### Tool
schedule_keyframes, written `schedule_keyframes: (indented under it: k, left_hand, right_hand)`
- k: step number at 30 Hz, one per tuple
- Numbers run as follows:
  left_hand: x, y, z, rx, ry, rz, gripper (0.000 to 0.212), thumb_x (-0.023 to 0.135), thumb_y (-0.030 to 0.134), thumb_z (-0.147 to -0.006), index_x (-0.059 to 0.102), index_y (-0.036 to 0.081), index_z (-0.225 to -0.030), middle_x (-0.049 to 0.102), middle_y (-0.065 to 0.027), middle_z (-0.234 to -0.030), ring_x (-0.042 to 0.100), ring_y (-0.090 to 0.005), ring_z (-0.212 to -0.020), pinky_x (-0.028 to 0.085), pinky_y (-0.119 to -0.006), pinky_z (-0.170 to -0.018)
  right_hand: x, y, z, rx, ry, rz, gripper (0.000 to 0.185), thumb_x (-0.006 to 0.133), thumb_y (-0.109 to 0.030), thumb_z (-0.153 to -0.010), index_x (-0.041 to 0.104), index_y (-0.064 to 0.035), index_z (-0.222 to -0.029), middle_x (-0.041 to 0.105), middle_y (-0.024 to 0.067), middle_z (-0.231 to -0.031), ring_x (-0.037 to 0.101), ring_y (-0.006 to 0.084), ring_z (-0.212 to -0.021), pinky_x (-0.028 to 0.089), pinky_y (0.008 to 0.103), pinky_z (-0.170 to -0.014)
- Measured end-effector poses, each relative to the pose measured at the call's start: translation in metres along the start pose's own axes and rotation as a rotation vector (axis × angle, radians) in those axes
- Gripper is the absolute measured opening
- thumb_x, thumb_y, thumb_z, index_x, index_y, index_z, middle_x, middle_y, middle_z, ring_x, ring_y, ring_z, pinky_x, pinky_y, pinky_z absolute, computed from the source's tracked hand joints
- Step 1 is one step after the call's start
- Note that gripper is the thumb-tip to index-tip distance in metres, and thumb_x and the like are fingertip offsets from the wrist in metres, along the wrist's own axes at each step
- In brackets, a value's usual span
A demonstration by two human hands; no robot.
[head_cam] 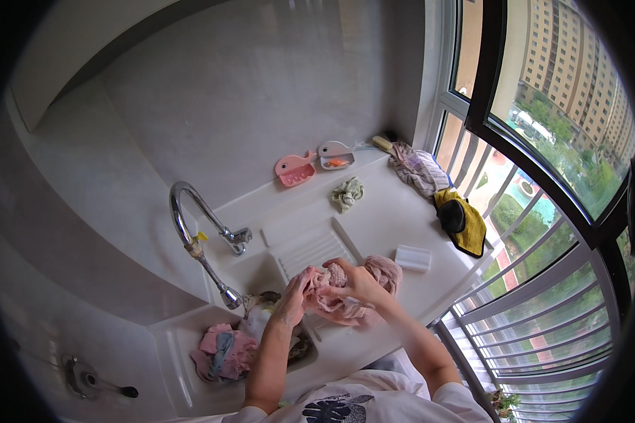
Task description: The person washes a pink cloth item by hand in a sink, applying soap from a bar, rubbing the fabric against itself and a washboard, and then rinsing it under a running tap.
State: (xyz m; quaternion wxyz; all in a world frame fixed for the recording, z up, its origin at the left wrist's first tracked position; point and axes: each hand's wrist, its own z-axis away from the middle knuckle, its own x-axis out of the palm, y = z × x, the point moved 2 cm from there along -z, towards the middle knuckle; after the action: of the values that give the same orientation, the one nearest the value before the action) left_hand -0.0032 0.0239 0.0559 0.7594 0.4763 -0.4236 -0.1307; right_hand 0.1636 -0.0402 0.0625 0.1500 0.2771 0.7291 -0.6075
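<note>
A wet pink textured cloth [344,312] is bunched up between both hands, over the lower part of the sink's ribbed washboard [315,248]. My left hand [296,296] grips its left end, with what looks like some suds on the wrist. My right hand [357,285] clasps the cloth from above, fingers curled over it, and part of the bundle bulges out beyond the hand on the right. Just right of the bundle lies a white ribbed block, perhaps soap [413,258]. Left of my left hand, a pink garment [227,349] with a blue-grey part lies beside other wet clothes in the basin.
A chrome faucet [196,248] arches over the basin. Along the wall are a pink whale soap holder [296,170], a white one [336,157] and a brush [382,143]. A crumpled green cloth [348,193], striped cloth [420,172] and yellow cloth [471,227] lie on the counter near a window.
</note>
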Motion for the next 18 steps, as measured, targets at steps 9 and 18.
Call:
schedule_keyframes:
  k: [9,18]
  left_hand:
    - [-0.01,-0.071,-0.028,0.303,0.05,-0.512,0.031,0.062,0.01,-0.085,0.047,0.006,-0.112,0.059,-0.0029,-0.094,0.056,-0.0134,-0.087,0.045,-0.028,-0.078]
    - [-0.044,-0.051,0.017,0.303,0.086,0.187,0.031,0.056,0.018,-0.087,0.058,0.003,-0.114,0.061,-0.0119,-0.115,0.053,-0.0216,-0.113,0.039,-0.037,-0.099]
  right_hand:
    - [-0.051,-0.051,-0.012,0.074,0.301,-0.718,0.02,0.065,-0.015,-0.078,0.052,-0.001,-0.084,0.059,0.0081,-0.077,0.057,0.0198,-0.068,0.045,0.0311,-0.064]
    - [-0.12,-0.042,-0.026,0.073,0.533,-1.304,0.013,0.052,-0.013,-0.087,0.055,-0.0066,-0.098,0.058,0.0045,-0.084,0.058,0.0128,-0.077,0.049,0.027,-0.067]
